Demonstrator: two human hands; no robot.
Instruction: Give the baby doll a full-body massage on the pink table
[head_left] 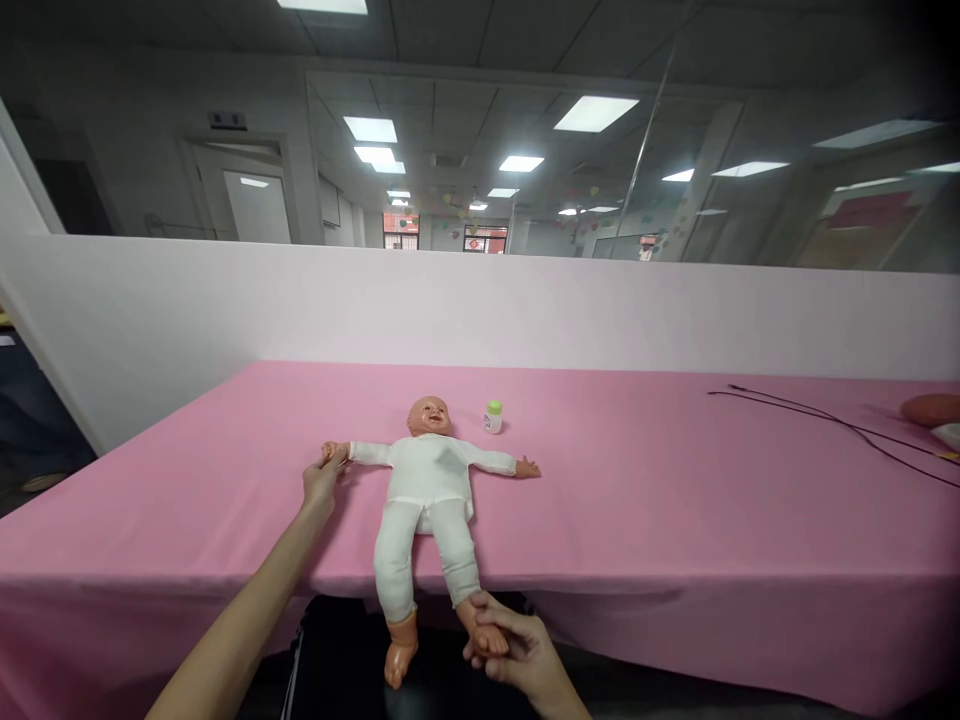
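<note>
A baby doll (pixel 431 475) in a white cloth suit lies face up on the pink tablecloth, arms spread wide and legs hanging over the near edge. My left hand (pixel 322 482) is closed around the doll's hand at the left of the picture. Lower down, my right hand (pixel 517 645) grips the doll's foot on the right side, its fingers wrapped about the ankle and sole. The doll's other foot dangles free above my dark-clothed lap. Beside the doll's head stands a small clear bottle (pixel 493 418) with a green cap.
The pink-covered table (pixel 637 480) stretches across the view against a low white wall (pixel 525 310) with glass above it. Thin black cords (pixel 817 412) run over the cloth at the far right, near a partly cut-off brown object (pixel 930 409).
</note>
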